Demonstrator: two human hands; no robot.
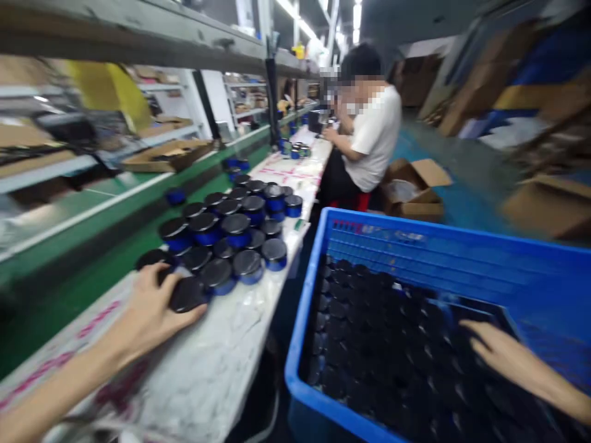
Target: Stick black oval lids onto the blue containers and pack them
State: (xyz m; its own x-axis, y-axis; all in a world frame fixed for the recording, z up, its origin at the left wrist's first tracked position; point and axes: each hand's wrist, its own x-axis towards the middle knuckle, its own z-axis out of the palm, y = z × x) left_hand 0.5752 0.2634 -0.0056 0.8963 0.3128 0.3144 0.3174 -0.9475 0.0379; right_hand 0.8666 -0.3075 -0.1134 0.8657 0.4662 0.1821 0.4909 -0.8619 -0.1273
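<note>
My left hand (159,304) is wrapped round a round black-topped container (188,294) at the near end of a stacked group on the bench. The other containers (235,227) in that group have shiny black tops and blue sides, some piled two high. Inside a blue plastic crate (305,246) at the right, many similar dark round containers (369,320) sit in rows. Over these, near the crate's right part, is my right hand (501,351), blurred, its fingers reaching down among the dark pieces. Whether it grips one is hidden.
A narrow white bench (198,381) runs away from me beside a green conveyor belt (92,283). Farther along sits a co-worker (373,135) in a white shirt. Cardboard boxes (415,191) stand on the floor behind the crate. Shelves with trays (168,154) line the left.
</note>
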